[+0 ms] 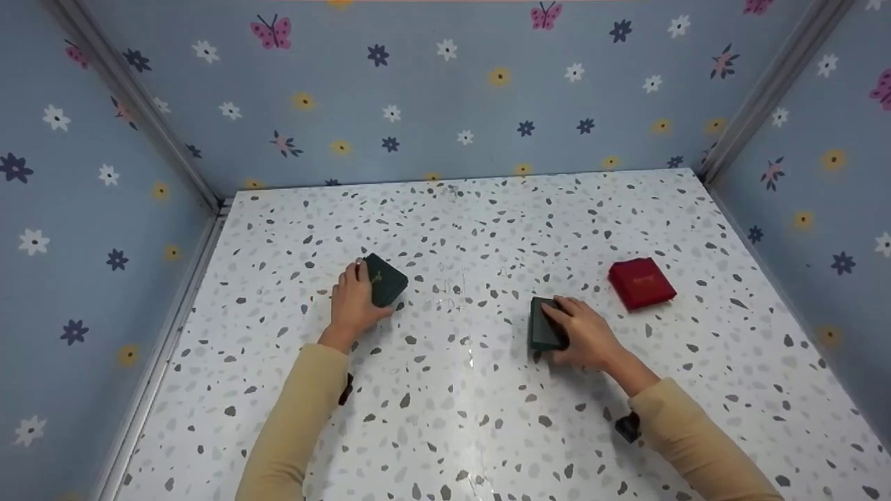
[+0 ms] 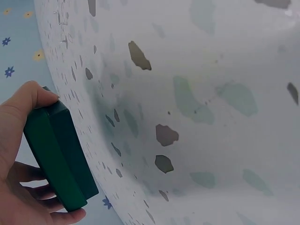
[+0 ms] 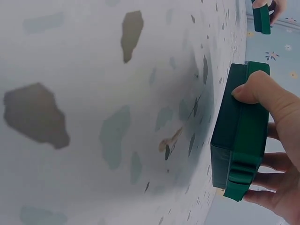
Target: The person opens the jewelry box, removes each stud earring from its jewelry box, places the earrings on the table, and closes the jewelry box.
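Observation:
My left hand (image 1: pixel 353 299) grips a small dark green box (image 1: pixel 386 280) with gold lettering on its top, left of the table's middle. In the left wrist view the thumb lies on one end of that box (image 2: pixel 61 150) and the fingers curl round the other side. On the right, my right hand (image 1: pixel 586 334) holds a second dark green box (image 1: pixel 544 324), its fingers over the top. The right wrist view shows the thumb pressed on this box (image 3: pixel 239 126), with a green ribbon tab at one end. A red box (image 1: pixel 642 283) lies beyond the right hand, apart from it.
The white speckled table (image 1: pixel 445 390) reaches back to a blue wall (image 1: pixel 445 90) printed with flowers and butterflies. Similar panels (image 1: pixel 90 229) close off the left and right sides, with grey metal strips (image 1: pixel 139 104) at the corners.

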`<control>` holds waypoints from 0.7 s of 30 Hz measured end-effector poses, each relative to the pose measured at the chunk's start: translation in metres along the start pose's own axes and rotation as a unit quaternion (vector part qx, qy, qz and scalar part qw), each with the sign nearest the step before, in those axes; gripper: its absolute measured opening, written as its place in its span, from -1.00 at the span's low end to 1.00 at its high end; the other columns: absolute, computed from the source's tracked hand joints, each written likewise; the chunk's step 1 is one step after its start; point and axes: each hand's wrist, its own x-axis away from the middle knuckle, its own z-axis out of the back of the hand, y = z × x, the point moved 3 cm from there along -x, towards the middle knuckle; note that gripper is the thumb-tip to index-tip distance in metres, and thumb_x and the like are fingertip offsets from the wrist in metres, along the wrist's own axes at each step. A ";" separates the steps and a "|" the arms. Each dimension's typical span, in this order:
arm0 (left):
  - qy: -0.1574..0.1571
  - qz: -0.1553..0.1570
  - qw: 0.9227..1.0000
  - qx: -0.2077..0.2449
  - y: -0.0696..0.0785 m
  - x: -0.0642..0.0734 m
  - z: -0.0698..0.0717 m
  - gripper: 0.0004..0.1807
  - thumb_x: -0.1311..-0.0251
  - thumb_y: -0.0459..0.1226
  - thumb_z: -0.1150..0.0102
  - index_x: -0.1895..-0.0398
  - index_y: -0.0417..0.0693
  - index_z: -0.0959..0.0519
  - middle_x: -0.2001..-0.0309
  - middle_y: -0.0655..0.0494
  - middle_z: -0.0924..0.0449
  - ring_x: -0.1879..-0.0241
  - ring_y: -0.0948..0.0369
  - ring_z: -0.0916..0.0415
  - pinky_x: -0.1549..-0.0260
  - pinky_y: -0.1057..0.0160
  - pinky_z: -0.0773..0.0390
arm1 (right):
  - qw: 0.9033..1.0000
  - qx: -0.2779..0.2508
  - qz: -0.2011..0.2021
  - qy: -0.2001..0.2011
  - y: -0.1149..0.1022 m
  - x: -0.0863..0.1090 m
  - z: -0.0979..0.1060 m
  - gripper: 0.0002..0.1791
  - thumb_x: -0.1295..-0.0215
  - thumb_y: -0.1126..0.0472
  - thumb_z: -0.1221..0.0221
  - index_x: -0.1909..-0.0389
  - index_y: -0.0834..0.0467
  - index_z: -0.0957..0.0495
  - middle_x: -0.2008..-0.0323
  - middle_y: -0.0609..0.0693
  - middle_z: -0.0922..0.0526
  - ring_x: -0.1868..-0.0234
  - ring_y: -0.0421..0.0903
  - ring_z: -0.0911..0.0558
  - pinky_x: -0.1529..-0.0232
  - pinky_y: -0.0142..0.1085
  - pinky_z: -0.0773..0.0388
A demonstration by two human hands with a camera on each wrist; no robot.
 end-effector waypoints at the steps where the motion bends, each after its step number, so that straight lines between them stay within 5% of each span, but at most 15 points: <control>1: 0.001 -0.004 1.000 -0.002 0.001 0.001 -0.001 0.12 0.26 -0.01 -0.38 -0.28 -0.39 0.03 -0.22 -0.35 0.00 -0.17 -0.15 -0.03 -0.06 -0.11 -0.14 | 1.000 0.000 -0.002 0.002 0.001 0.001 0.001 -0.06 0.34 0.09 -0.40 -0.21 0.18 -0.28 -0.18 0.26 -0.24 -0.16 0.15 -0.24 -0.02 0.03 -0.28; 13: 0.009 -0.062 0.998 0.005 0.021 0.022 -0.006 0.05 0.28 -0.07 -0.38 -0.25 -0.40 -0.07 -0.17 -0.34 -0.09 -0.16 -0.17 -0.07 -0.04 -0.09 -0.18 | 0.999 -0.003 -0.041 0.003 0.020 0.016 0.008 -0.09 0.32 0.10 -0.37 -0.21 0.20 -0.28 -0.18 0.27 -0.24 -0.15 0.18 -0.24 0.02 0.07 -0.29; 21: -0.020 -0.084 0.996 0.011 0.035 0.031 -0.016 0.10 0.28 -0.01 -0.38 -0.29 -0.35 -0.02 -0.21 -0.30 -0.06 -0.16 -0.12 -0.08 -0.10 -0.02 -0.14 | 0.998 -0.015 -0.065 0.004 0.031 0.027 0.011 -0.07 0.32 0.12 -0.39 -0.21 0.23 -0.27 -0.18 0.29 -0.23 -0.16 0.20 -0.23 -0.01 0.08 -0.27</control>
